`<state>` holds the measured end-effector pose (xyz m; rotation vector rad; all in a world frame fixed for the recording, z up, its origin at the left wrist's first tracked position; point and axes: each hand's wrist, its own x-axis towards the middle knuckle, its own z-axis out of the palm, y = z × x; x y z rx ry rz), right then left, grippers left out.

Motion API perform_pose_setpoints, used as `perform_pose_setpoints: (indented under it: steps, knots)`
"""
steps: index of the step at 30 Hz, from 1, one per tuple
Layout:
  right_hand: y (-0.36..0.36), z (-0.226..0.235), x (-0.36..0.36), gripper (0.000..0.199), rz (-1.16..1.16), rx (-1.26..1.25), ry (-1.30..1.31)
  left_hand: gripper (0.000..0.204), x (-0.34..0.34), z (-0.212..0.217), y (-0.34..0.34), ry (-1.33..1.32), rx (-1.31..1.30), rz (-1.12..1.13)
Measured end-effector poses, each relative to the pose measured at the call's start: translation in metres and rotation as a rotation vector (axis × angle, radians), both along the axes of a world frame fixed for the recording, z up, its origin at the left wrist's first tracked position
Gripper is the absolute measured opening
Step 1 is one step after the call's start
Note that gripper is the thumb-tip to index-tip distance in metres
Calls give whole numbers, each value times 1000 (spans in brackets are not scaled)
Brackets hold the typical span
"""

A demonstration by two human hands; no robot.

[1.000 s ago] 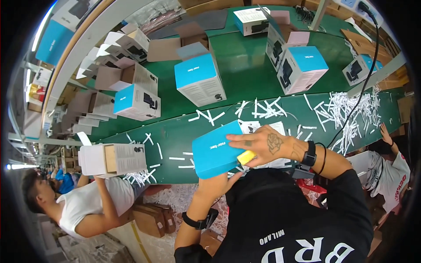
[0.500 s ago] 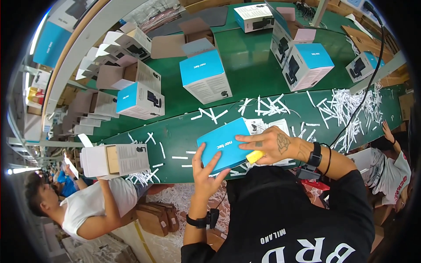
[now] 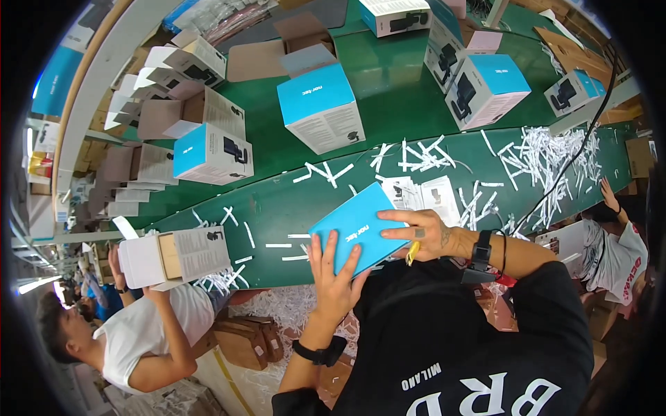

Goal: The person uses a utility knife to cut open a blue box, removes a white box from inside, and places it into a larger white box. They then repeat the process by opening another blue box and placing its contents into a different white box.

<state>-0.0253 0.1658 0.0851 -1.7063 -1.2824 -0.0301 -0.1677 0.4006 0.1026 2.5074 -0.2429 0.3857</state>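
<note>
A white-and-blue carton (image 3: 378, 210) lies at a slant on the green bench before me, its blue face up. My left hand (image 3: 335, 279) rests flat on the near left part of that face, fingers spread. From the right, my right hand (image 3: 431, 234) reaches over the carton's right end with its upper fingers stretched across the blue. Tucked under that hand is a small yellow thing (image 3: 413, 254), mostly hidden, its kind unclear. Printed leaflets (image 3: 438, 196) lie just beyond the carton, beside my right hand.
Blue-topped cartons (image 3: 319, 104) stand along the bench's far side, some with open flaps. White paper strips (image 3: 555, 163) are scattered over the bench, heaped at the right. A black cable (image 3: 579, 156) hangs at right. On the left, a co-worker (image 3: 166, 333) holds an open carton (image 3: 173, 256).
My right hand has turned, and less of the yellow thing shows. My left hand has shifted slightly on the carton. The whole view has moved a little.
</note>
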Motion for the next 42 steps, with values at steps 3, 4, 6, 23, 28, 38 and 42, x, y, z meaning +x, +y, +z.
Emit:
perform_pose_setpoints:
  steps: [3,4,6,23,28,38,42]
  knots:
    - [0,-4,4,65,-1,44,11,63,4,-9,0,-39,-29,-15]
    - [0,-6,3,65,-3,43,12,62,5,-11,0,-51,-35,-21]
    - [3,-9,-1,66,-53,103,55,61,3,-17,-1,-60,-45,-31]
    - [-20,0,18,69,-178,-146,-280,51,6,-31,-13,-85,48,-28]
    - [-22,-12,21,62,-124,3,-194,49,3,-44,-16,-165,3,-25]
    - [-20,-30,14,68,-164,68,-52,44,0,-46,-23,-198,49,-32]
    - [-24,-27,19,62,-117,57,-48,47,8,-42,-26,-212,47,7]
